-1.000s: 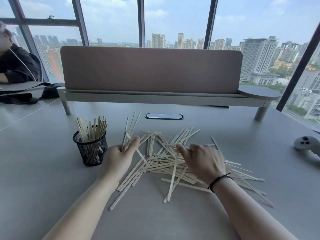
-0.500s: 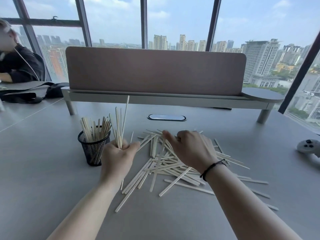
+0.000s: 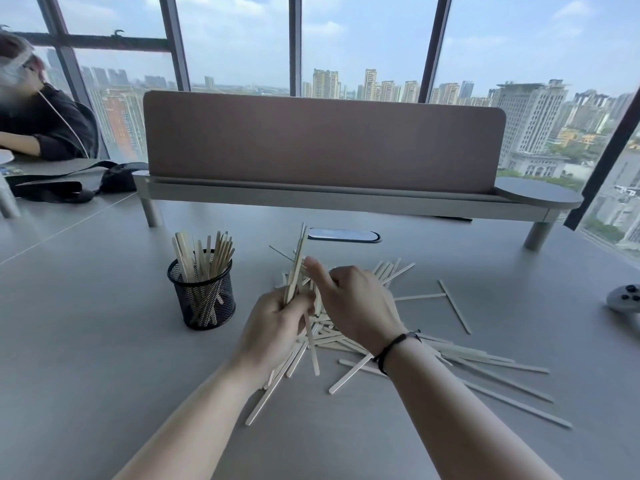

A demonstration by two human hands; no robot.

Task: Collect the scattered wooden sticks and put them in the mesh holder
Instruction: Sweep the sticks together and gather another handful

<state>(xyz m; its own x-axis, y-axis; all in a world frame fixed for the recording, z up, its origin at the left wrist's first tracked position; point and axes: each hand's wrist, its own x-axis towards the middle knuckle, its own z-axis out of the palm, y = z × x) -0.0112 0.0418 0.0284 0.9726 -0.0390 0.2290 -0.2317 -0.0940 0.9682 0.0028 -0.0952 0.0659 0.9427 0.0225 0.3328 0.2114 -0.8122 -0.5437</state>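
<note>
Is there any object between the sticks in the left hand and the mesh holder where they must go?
Nothing visible does. The left hand grips a bundle of sticks upright, and the mesh holder stands to its left with only bare table between. The holder already contains many sticks, but its opening still shows room.

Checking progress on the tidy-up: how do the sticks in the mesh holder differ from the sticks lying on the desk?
The sticks in the mesh holder stand nearly upright, bunched together inside the black mesh holder. The sticks on the desk lie flat, crisscrossed and spread wide, some apart from the heap. Both are pale, thin, flat wooden sticks.
</note>
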